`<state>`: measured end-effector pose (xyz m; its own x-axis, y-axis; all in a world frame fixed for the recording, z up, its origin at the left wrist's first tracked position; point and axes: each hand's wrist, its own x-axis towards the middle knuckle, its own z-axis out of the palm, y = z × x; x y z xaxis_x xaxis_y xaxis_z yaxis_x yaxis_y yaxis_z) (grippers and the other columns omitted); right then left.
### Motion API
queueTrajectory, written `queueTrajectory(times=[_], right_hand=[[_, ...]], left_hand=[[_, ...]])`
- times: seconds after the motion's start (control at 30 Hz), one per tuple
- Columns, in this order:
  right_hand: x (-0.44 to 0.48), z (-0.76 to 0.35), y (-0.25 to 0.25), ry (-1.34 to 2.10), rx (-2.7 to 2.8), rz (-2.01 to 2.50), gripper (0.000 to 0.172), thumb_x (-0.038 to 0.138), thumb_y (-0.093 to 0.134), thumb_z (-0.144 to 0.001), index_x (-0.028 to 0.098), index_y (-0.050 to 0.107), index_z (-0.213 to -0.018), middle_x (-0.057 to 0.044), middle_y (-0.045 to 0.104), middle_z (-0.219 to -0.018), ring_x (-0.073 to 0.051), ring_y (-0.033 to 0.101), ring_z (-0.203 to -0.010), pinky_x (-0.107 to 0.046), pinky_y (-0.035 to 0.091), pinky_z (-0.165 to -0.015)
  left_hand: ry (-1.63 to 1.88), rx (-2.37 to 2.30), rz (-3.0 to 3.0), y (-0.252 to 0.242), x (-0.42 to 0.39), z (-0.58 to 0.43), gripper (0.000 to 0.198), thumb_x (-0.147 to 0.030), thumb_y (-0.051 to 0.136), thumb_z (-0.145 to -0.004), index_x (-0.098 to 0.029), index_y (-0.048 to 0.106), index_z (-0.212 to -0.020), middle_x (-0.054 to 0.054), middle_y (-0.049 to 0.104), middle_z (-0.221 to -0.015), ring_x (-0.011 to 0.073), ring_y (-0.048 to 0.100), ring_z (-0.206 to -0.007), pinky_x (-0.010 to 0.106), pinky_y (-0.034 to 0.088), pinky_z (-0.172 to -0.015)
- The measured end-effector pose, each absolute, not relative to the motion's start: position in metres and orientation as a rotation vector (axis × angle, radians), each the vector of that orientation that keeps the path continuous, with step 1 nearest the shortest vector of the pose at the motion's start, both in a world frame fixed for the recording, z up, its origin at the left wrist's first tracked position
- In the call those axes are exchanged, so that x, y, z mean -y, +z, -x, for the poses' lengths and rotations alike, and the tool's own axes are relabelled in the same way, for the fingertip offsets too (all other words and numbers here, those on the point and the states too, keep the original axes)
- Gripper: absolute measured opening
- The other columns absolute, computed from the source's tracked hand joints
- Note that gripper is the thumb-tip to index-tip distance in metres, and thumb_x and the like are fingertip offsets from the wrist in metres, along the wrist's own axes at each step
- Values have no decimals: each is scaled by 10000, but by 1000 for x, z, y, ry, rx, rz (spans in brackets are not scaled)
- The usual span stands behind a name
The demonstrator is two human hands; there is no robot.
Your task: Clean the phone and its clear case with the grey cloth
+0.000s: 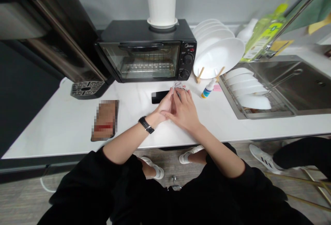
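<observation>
My left hand [166,105] and my right hand [185,107] are together over the counter, fingers closed around a pale grey crumpled cloth [178,86]. The cloth sticks out past my fingertips. Something small and dark shows between the fingers, too covered to make out. A black phone [158,97] lies flat just left of my hands, partly behind the left one. To their right stands a small white spray bottle [208,88] with a blue and yellow label, beside a pink slip of paper [217,87].
A black toaster oven [144,62] stands behind my hands, bearing a white container [162,2]. White plates [219,56] stand in a wooden rack. The sink [307,87] with bowls [252,90] is right. A device with a blurred screen [104,120] lies left, near a drinks machine [88,88].
</observation>
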<state>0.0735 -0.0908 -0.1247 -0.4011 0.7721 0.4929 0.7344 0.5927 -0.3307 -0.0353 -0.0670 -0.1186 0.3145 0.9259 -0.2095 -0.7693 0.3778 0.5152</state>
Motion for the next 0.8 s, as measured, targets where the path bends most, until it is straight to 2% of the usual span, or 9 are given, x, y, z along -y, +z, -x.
queueTrajectory(times=[0.13, 0.2, 0.27, 0.43, 0.57, 0.7, 0.8], right_hand=[[109, -76, -130, 136, 2281, 1098, 1035, 902, 449, -968, 68, 539, -1575, -267, 603, -1554, -433, 544, -1490, -735, 295, -1356], [124, -78, -134, 164, 2314, 1046, 1001, 883, 483, -970, 77, 549, -1561, -265, 611, -1546, -429, 555, -1481, -742, 319, -1345], [141, -82, -139, 185, 2342, 1003, 963, 858, 523, -972, 88, 561, -1548, -260, 627, -1530, -424, 563, -1479, -740, 339, -1339], [172, -94, -144, 191, 2408, 1050, 914, 811, 541, -997, 89, 560, -1556, -241, 667, -1496, -407, 604, -1451, -716, 363, -1334], [173, -94, -144, 55, 2356, 1216, 914, 783, 461, -1040, 27, 566, -1543, -279, 659, -1507, -429, 615, -1424, -728, 370, -1311], [153, -86, -141, -24, 2261, 1305, 962, 814, 395, -1038, 18, 560, -1552, -300, 630, -1545, -447, 581, -1447, -737, 321, -1324], [127, -82, -135, -65, 2170, 1341, 989, 833, 334, -1038, 30, 538, -1577, -298, 626, -1538, -451, 561, -1457, -751, 271, -1333]], left_hand=[[1107, -570, -361, -116, 66, 45, 594, -512, 304, -1180, -216, 585, -1611, 84, 827, -1116, 249, 808, -1085, 425, 612, -1068], [1081, -605, -411, -116, 65, 52, 625, -562, 312, -1165, -260, 515, -1672, 81, 819, -1020, 251, 809, -922, 429, 642, -946], [1070, -615, -457, -117, 64, 57, 638, -597, 320, -1151, -316, 457, -1708, 76, 805, -1001, 246, 794, -850, 411, 647, -853], [1102, -612, -529, -119, 63, 60, 651, -629, 284, -1142, -363, 414, -1722, 89, 774, -1091, 249, 776, -918, 394, 649, -800], [1112, -626, -552, -116, 65, 56, 670, -652, 287, -1134, -349, 444, -1711, 104, 772, -1099, 263, 774, -968, 363, 639, -768], [1082, -649, -554, -116, 67, 52, 629, -618, 315, -1146, -327, 526, -1662, 89, 790, -1072, 267, 782, -1065, 367, 641, -891], [1050, -657, -541, -120, 67, 47, 607, -598, 301, -1155, -306, 585, -1604, 79, 805, -1138, 264, 779, -1077, 397, 639, -963]])
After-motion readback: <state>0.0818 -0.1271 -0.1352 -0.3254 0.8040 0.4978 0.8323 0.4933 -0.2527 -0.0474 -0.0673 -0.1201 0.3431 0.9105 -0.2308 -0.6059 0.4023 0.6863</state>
